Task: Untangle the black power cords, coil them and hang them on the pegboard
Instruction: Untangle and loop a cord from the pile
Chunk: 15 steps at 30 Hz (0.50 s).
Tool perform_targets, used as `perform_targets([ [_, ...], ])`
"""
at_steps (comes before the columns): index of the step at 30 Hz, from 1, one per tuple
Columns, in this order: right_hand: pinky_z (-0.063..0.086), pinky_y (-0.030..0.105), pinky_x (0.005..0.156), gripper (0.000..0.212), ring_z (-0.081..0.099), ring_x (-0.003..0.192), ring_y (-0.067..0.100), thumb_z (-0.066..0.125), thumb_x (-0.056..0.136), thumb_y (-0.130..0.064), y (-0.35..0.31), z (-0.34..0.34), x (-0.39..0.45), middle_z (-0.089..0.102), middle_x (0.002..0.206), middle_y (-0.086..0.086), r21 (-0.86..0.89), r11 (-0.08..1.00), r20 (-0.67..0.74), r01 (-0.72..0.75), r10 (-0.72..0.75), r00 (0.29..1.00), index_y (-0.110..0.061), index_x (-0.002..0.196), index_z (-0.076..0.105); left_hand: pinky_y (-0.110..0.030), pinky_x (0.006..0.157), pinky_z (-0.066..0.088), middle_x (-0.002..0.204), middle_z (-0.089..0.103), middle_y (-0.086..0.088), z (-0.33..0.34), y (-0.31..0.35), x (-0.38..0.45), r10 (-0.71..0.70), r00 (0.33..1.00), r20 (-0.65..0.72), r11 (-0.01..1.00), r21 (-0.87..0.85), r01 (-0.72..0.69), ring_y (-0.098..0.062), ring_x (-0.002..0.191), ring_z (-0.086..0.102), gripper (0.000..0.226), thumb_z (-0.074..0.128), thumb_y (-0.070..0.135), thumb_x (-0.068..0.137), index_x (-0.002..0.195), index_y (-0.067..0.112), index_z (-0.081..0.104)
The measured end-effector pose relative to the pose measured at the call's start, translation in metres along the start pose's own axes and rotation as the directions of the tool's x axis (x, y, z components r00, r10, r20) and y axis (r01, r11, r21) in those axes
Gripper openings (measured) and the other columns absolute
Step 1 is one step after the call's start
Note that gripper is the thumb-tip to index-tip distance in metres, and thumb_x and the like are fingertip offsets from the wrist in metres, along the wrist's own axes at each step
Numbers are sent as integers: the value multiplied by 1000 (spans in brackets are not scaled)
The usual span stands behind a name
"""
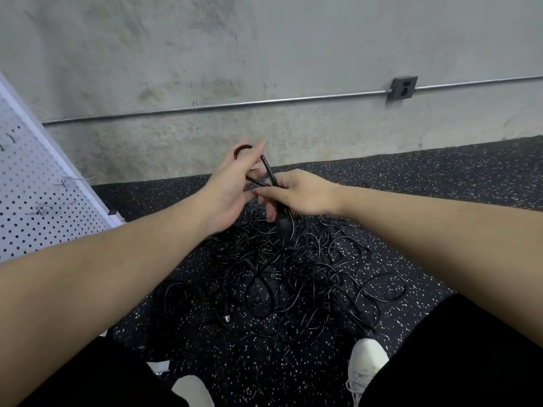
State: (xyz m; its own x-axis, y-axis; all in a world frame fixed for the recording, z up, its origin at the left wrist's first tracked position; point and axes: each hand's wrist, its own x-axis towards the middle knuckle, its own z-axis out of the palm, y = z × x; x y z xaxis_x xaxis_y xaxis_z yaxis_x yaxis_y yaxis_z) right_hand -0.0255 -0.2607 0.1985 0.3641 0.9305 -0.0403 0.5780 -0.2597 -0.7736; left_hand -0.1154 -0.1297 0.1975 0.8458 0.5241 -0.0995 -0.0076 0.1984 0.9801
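The black cord is looping over the left hand, its far bend partly hiding behind the fingers, so how many turns are lying there is hard to tell. The right hand is pinching the crossing strands just beside the left palm, with a plug dangling below that grip. Beneath both hands, a tangled pile of cords is sprawling on the speckled floor. The pegboard, left of the grip, is running out of frame.
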Motion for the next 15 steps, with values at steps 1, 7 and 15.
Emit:
perform_targets([
  [1,48,19,61,25,63,55,4,48,108,-30,-1,0,-1,76,82,8,14,1000,-12,18,-17,1000,-17,92,63,-27,65,49,96,63,1,-2,-3,-2,-39,998,50,999,26,37,-11,80,60,49,68,54,88,122,20,62],
  [7,56,31,63,37,67,61,17,43,109,-24,1,-5,4,67,65,1,115,993,-120,-15,29,992,-8,82,63,-24,59,50,64,56,0,16,-19,-14,-10,994,113,987,162,-8,-13,62,54,31,64,41,98,109,12,63],
  [15,55,52,98,21,71,86,20,59,102,-16,6,-4,-2,64,92,5,375,898,142,-229,188,972,-16,122,53,-24,80,57,103,77,-1,23,-9,-8,218,974,-55,955,217,-201,-13,94,73,26,41,34,111,97,23,61],
])
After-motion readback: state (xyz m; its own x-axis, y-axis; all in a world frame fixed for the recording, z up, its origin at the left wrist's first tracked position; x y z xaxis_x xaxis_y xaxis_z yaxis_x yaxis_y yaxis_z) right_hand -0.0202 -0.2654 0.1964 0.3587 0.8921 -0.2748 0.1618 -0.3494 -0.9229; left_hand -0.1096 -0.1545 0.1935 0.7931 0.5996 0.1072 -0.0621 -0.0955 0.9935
